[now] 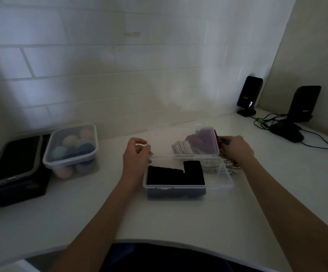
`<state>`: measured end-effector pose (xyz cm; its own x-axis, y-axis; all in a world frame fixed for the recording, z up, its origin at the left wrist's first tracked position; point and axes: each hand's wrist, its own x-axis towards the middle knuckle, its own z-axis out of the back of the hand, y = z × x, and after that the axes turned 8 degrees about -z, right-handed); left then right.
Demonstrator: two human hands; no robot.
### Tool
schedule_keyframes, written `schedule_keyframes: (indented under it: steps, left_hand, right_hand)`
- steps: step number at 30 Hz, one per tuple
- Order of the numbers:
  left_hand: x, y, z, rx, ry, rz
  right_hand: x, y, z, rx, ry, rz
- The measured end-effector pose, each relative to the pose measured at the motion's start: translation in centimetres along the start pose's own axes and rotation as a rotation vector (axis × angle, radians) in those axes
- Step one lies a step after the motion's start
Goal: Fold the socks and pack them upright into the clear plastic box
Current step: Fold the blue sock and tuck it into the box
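Observation:
The clear plastic box (pixel 176 187) stands in the middle of the white table. Several dark folded socks (pixel 174 173) stand upright in its left part, while its right part holds none. The transparent box lid (pixel 208 152) is tilted up behind it. My left hand (pixel 135 156) is at the lid's left edge, fingers curled and pinching it. Behind and to the right of the box lies a pile of loose socks (pixel 196 142), red, striped and blue, partly seen through the lid. My right hand (pixel 235 149) rests on the pile's right side, fingers closed on a blue sock (pixel 223 139).
A lidded clear container of coloured balls (pixel 71 148) sits to the left, beside a black box with a phone (pixel 14 163) on top. Two black speakers (pixel 249 95) (pixel 304 103), a mouse (pixel 286 132) and cables are at the back right. The table's front edge curves near my body.

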<state>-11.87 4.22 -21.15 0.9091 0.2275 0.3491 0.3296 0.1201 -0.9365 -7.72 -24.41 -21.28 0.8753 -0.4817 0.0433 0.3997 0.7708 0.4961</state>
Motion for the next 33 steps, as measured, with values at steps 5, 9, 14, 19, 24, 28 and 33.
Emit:
schedule_keyframes:
  steps: [5, 9, 14, 19, 24, 28, 33]
  left_hand:
    - [-0.1, -0.1, 0.0, 0.012, 0.004, -0.012]
    - [-0.1, -0.1, 0.1, 0.016, 0.002, -0.001]
    - [-0.3, -0.5, 0.4, 0.086, -0.001, -0.065]
    - [-0.5, -1.6, 0.8, 0.242, -0.019, -0.243]
    - [0.1, -4.8, 0.2, 0.324, 0.068, -0.473]
    - [0.4, -8.6, -2.1, 0.308, 0.277, -0.504]
    - [1.4, -11.3, -3.8, 0.043, 0.564, -0.251]
  right_hand:
    - [-0.4, 0.4, 0.5, 0.237, -0.025, 0.017]
    - [-1.0, 1.1, 0.8, 0.367, -0.171, 0.016]
    - [-1.5, 2.5, 2.4, 0.496, -0.299, 0.228]
    - [-3.8, 4.6, 5.3, 0.588, -0.393, 0.445]
    - [-6.4, 6.8, 7.8, 0.709, -0.352, 0.578]
    - [-8.6, 8.6, 9.6, 0.757, -0.309, 0.677]
    - [-10.3, 10.1, 11.3, 0.785, -0.199, 0.784]
